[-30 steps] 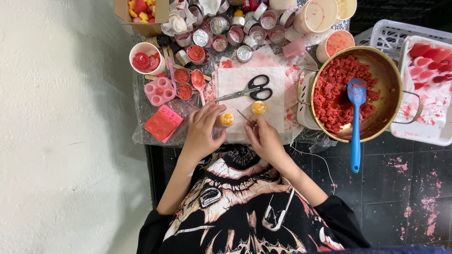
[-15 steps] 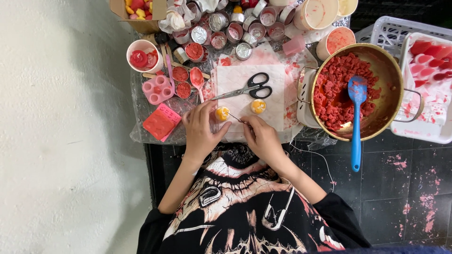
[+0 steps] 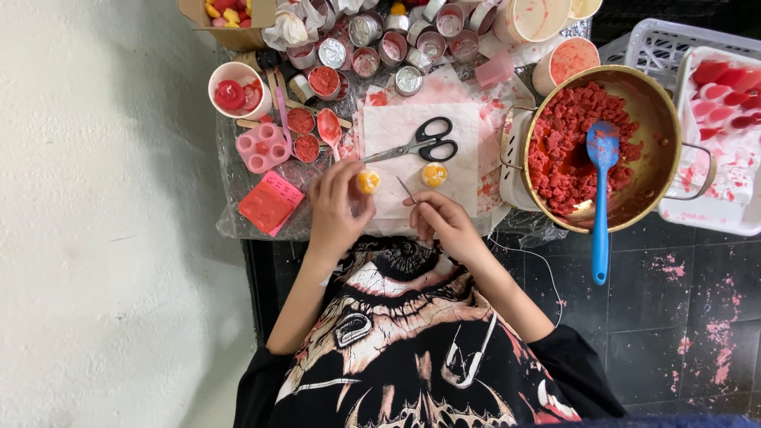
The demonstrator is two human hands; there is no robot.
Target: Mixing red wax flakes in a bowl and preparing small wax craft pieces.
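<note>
**Two yellow pieces on the white paper**

From the head camera we take the black-handled scissors (image 3: 420, 143) as our landmark; they lie shut on a sheet of white paper (image 3: 412, 170), creased and stained pink at its edges.

We count two small round yellow pieces. One yellow piece (image 3: 367, 181) sits just below and left of the scissors, pinched between the fingertips of our left hand (image 3: 337, 210), which closes lightly round it. The second yellow piece (image 3: 434, 174) lies free on the paper, directly below the scissor handles.

Our right hand (image 3: 445, 223), below the scissors, pinches one thin stick (image 3: 407, 190) between thumb and fingers, its tip pointing up towards the blades.

Right of the scissors stands one round brass-coloured pot (image 3: 670, 131) of crumbly red wax, with one glossy blue spatula (image 3: 601, 198) resting in it. Left of the scissors we see one pink mould (image 3: 263, 147) with six round cups. Above them cluster many small metal tins, too crowded to count surely.
</note>
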